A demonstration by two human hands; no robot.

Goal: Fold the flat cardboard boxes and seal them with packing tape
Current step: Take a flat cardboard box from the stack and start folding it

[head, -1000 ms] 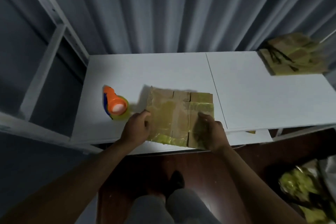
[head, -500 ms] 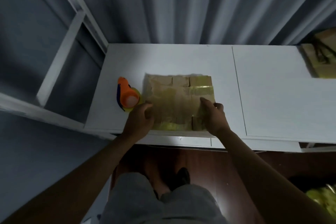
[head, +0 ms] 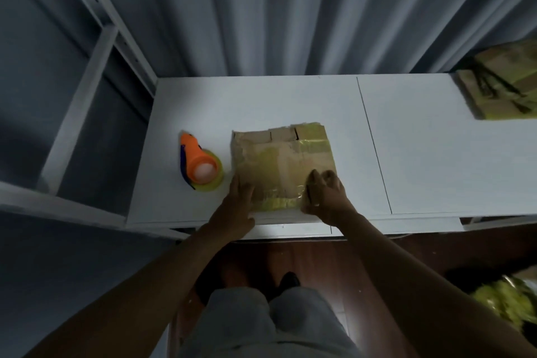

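a flat box (head: 283,167) with yellow tape on it lies on the white table (head: 290,102), near the front edge. the left hand (head: 236,206) lies flat on the box's near left corner, fingers straight. the right hand (head: 325,197) pinches the box's near right edge with bent fingers. the orange tape gun (head: 199,167) sits just left of the box. more boxes (head: 502,84) sit far right

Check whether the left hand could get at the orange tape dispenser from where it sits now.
Probably yes. The left hand rests on the flat cardboard box at its left edge, and the tape dispenser lies just beyond on the white table, with only bare tabletop between them.
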